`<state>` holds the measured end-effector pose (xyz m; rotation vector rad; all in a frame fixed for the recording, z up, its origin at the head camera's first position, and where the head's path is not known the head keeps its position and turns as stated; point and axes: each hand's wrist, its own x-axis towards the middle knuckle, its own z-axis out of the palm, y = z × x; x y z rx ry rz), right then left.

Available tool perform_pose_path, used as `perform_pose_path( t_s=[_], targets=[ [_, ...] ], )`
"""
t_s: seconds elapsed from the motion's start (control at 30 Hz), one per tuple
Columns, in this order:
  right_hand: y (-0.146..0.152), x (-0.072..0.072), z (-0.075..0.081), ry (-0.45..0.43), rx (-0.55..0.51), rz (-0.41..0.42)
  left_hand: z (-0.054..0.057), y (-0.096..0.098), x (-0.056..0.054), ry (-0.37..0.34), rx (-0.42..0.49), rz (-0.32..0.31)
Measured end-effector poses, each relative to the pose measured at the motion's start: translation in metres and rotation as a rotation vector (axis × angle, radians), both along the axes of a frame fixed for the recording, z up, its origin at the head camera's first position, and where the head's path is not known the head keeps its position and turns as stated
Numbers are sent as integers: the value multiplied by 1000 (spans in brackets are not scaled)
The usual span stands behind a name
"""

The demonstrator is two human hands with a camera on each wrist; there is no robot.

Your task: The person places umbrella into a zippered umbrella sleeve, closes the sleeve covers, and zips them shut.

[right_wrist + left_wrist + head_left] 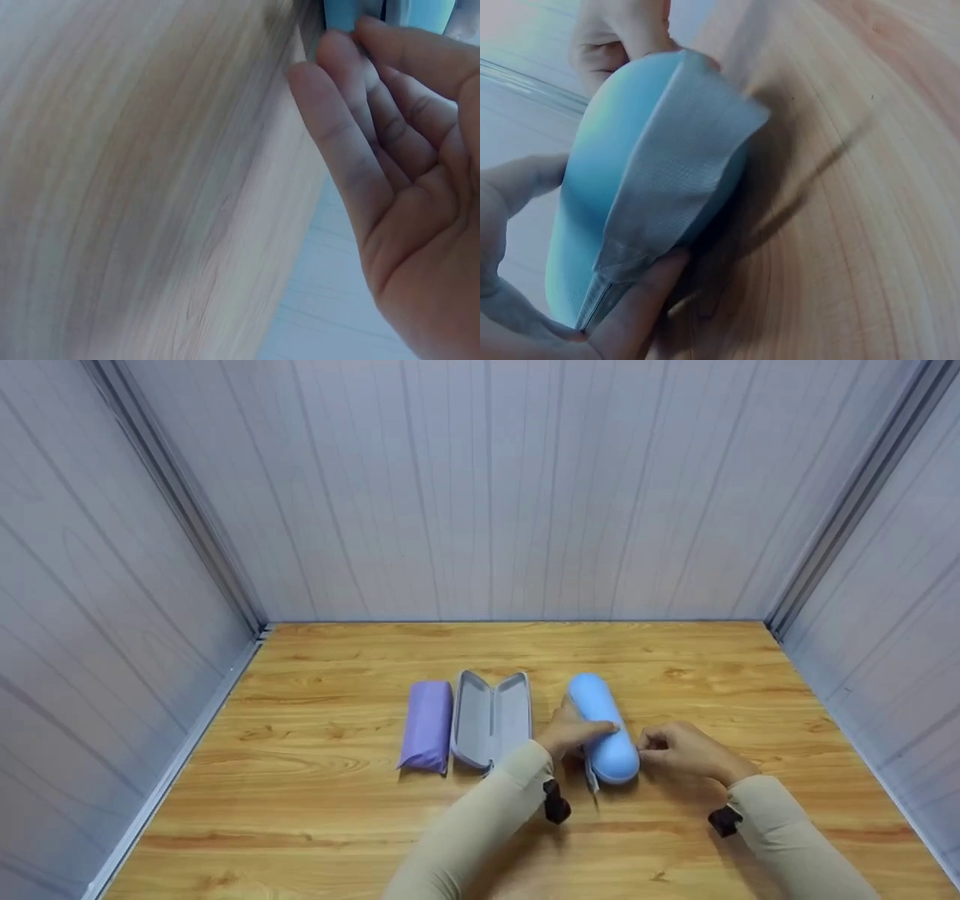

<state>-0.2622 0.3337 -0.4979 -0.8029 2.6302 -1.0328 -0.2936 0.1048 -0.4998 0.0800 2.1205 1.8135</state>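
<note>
A light blue zippered glasses case (600, 701) lies on the table, tilted slightly, its rounded end toward me. My left hand (571, 730) grips it from the left, thumb over the top. In the left wrist view, a pale grey fabric flap (667, 165) sticks out along the seam of the case, above the fingers. At the right side of the near end, my right hand (686, 750) pinches at the zipper edge. Thumb and fingertips (373, 31) meet there in the right wrist view; the zipper pull itself is hidden.
Left of the blue case, a grey glasses case (512, 718) lies unfolded with its inside facing up. Beside it is a purple soft pouch (427, 724). Pale panel walls (487, 495) enclose the back and sides of the wooden table (315, 780).
</note>
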Motion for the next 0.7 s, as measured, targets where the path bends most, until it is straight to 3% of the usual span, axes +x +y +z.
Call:
perform_pose_path(
  t_s=[0.2, 0.37, 0.7],
  targets=[
    [0, -3, -1, 1, -2, -24, 0, 1, 0, 56, -87, -9],
    [0, -1, 3, -39, -14, -14, 3, 0, -1, 37, -65, -31],
    [-2, 2, 8, 3, 32, 36, 1, -3, -4, 21, -52, -71]
  ],
)
